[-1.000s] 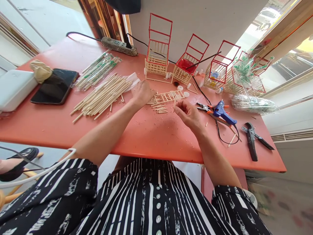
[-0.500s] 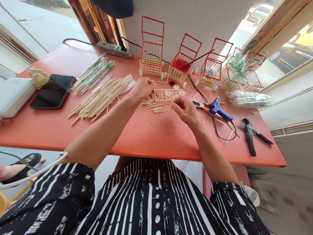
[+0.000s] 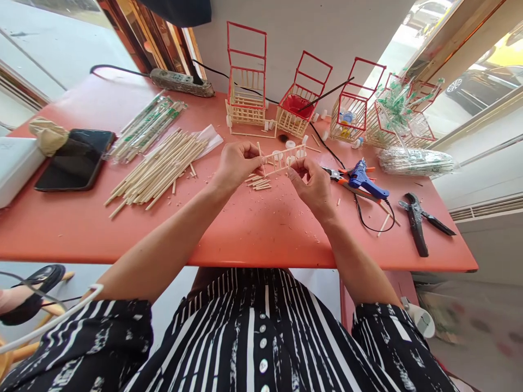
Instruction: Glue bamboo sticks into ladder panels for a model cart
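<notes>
Between my two hands is a small ladder-like frame of thin wooden sticks (image 3: 280,161), tilted up on its right side. My left hand (image 3: 239,163) pinches its left end, where one stick pokes upward. My right hand (image 3: 311,184) grips the lower right corner between thumb and fingers. Short cut stick pieces (image 3: 260,182) lie on the table just below the frame. White round caps (image 3: 290,145) sit behind it, some seen through its bars.
Several red-and-wood miniature carts (image 3: 246,103) line the wall. Long sticks (image 3: 159,169), wrapped sticks (image 3: 149,125) and a phone (image 3: 75,159) lie left. A blue glue gun (image 3: 363,179) with its cable, and black-handled cutters (image 3: 417,223), lie right. A power strip (image 3: 182,83) stands at the back.
The frame has been lifted and tilted, its right end higher than before. My left hand has come down and right onto its left end. The camera view has shifted slightly.
</notes>
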Demonstrator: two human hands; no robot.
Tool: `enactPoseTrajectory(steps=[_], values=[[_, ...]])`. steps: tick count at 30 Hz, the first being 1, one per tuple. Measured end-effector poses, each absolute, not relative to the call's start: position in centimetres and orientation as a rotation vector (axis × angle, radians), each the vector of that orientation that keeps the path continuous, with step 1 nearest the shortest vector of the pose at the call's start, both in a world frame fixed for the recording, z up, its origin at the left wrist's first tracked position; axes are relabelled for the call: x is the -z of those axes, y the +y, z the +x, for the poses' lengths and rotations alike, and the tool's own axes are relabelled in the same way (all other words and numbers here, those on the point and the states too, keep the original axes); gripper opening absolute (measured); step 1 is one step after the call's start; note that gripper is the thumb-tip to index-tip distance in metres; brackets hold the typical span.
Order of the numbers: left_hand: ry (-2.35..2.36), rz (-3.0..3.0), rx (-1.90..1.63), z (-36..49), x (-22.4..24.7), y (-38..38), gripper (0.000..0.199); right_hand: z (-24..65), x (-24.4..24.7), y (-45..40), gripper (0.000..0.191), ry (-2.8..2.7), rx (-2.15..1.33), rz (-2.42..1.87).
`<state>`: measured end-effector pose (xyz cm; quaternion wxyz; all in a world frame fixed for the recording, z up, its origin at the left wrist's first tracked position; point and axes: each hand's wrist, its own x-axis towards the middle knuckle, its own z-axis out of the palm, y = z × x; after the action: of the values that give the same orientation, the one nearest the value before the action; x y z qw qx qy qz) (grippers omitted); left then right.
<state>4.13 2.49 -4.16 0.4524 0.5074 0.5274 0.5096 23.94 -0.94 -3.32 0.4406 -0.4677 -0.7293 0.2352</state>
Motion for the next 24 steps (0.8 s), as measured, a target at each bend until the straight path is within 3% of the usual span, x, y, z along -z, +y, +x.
enactPoseTrajectory(steps=[10,24], values=[[1.133,1.261,-1.347,6.7,2.0,-1.4,0.029,23.6,2.8,-1.7,0.017,-1.898,-0.237,-1.245],[1.014,1.230,-1.482,7.2,2.5,-1.8,0.033,23.4,3.3,-2.0,0.024,-2.039,0.173,-1.367]])
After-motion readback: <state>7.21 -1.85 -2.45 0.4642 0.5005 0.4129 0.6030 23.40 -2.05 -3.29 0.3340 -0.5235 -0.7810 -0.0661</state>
